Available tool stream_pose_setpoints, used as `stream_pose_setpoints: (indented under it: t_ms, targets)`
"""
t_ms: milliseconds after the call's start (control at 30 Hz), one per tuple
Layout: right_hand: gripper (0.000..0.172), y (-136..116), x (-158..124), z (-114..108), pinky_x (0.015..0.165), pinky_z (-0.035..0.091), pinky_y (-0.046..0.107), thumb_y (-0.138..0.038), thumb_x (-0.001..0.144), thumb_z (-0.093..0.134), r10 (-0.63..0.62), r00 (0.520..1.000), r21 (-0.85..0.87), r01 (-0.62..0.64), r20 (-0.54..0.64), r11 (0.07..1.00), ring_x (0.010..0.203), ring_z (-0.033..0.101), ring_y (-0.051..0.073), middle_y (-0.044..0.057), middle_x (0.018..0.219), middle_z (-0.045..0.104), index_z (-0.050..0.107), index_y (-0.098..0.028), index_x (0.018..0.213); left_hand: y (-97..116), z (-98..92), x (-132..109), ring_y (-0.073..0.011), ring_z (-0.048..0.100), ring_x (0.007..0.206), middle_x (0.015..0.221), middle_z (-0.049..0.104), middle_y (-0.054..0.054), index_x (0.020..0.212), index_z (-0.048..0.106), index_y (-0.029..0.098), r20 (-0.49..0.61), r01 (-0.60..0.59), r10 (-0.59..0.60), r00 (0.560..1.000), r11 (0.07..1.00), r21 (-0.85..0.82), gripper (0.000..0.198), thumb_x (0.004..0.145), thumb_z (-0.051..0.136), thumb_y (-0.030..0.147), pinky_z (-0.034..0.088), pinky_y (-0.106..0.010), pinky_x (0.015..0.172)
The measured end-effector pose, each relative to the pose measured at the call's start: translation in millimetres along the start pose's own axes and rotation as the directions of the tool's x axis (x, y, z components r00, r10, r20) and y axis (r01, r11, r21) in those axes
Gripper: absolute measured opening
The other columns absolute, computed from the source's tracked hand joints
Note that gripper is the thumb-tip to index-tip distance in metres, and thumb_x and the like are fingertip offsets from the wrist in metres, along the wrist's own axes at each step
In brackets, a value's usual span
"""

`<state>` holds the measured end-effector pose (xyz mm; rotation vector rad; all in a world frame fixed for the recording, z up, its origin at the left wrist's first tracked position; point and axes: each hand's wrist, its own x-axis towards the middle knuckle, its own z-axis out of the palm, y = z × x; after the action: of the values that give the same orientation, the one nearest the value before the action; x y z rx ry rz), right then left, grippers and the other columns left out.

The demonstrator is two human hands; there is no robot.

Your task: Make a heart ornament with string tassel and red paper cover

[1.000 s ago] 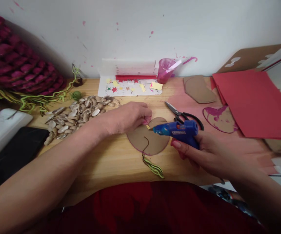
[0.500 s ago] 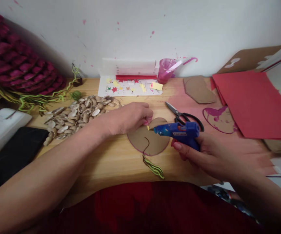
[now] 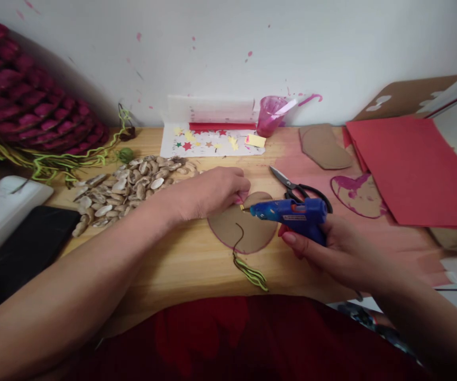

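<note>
My right hand (image 3: pixel 323 246) is wrapped round the handle of a blue hot glue gun (image 3: pixel 288 210), its nozzle pointing left. With fingertips pinched together, my left hand (image 3: pixel 224 189) holds a small yellow piece (image 3: pixel 242 208), mostly hidden, right at the nozzle's tip. Both are above a round cardboard disc (image 3: pixel 248 238) with a purple edge, flat on the wooden table. A tassel of green yarn (image 3: pixel 252 275) lies at the disc's near edge, its dark strand reaching onto the cardboard. Black-handled scissors (image 3: pixel 292 185) lie open behind the glue gun.
Peanut shells (image 3: pixel 133 182) are heaped on the left, near a black phone (image 3: pixel 30 254). At the back are a sheet with star cutouts (image 3: pixel 212 148) and a pink cup (image 3: pixel 270 116). Red paper (image 3: pixel 419 174) and a paint-stained cardboard piece (image 3: pixel 357 198) lie on the right.
The glue gun has shifted very slightly, and its nozzle tip now meets the yellow piece. My left hand stays almost where it was.
</note>
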<state>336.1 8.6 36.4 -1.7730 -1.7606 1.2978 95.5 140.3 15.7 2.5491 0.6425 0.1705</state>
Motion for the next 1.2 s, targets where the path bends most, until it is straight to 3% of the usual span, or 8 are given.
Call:
stream_pose_setpoints:
  t_ms: [167,300,500,867,1033,1200]
  targets:
    - [0.039,0,1,2,0.038,0.024,0.024,-0.061,0.087,0.062,0.100,0.995,0.043,-0.101,0.014,0.994,0.041,0.042,0.011,-0.005,0.050,0.045,0.064,-0.023,0.096,1,-0.1,1,-0.0143,0.056,0.076,0.088,0.060,-0.005,0.082,0.066,0.016,-0.010,-0.001,0.001,1.000,1.000,0.004,0.016,0.090,0.052,0.012,0.043,-0.026,0.072]
    - [0.044,-3,2,3,0.038,0.033,0.024,-0.064,0.084,0.063,0.183,0.983,0.129,-0.185,0.030,0.974,0.042,0.049,0.013,-0.004,0.053,0.052,0.060,-0.023,0.099,-2,0.3,2,-0.0139,0.058,0.077,0.090,0.062,-0.005,0.084,0.068,0.016,-0.022,-0.009,0.009,1.000,1.000,-0.010,0.016,0.089,0.054,0.012,0.044,-0.024,0.073]
    - [0.049,-6,3,5,0.038,0.037,0.024,-0.068,0.081,0.064,0.268,0.958,0.264,-0.287,0.105,0.921,0.039,0.050,0.010,-0.002,0.059,0.058,0.051,-0.021,0.079,-3,-0.9,3,-0.0136,0.060,0.077,0.086,0.069,-0.002,0.085,0.070,0.018,-0.015,0.045,-0.046,0.999,0.996,-0.079,0.015,0.084,0.057,0.010,0.043,-0.024,0.071]
    - [0.046,4,4,8,0.035,0.036,0.021,-0.065,0.087,0.062,0.266,0.956,0.344,-0.293,0.125,0.892,0.037,0.049,0.008,-0.004,0.063,0.061,0.056,-0.020,0.093,-3,-6.3,4,-0.0108,0.060,0.067,0.076,0.070,0.001,0.089,0.068,0.018,0.021,0.195,-0.196,0.980,0.952,-0.236,0.019,0.081,0.054,0.008,0.045,-0.023,0.069]
    - [0.044,6,4,7,0.035,0.035,0.020,-0.063,0.089,0.061,0.237,0.960,0.390,-0.277,0.149,0.878,0.037,0.048,0.008,-0.004,0.063,0.061,0.057,-0.020,0.097,-2,-3.0,5,-0.0102,0.058,0.064,0.073,0.070,0.000,0.085,0.067,0.017,-0.031,0.223,-0.234,0.972,0.953,-0.204,0.016,0.080,0.055,0.009,0.043,-0.023,0.065]
    - [0.044,6,5,7,0.034,0.035,0.020,-0.063,0.089,0.062,0.246,0.954,0.427,-0.296,0.168,0.854,0.037,0.048,0.008,-0.003,0.063,0.060,0.057,-0.020,0.096,-2,3.2,6,-0.0095,0.055,0.061,0.072,0.069,0.001,0.081,0.067,0.017,-0.124,0.172,-0.192,0.974,0.973,-0.152,0.015,0.079,0.054,0.010,0.042,-0.023,0.062]
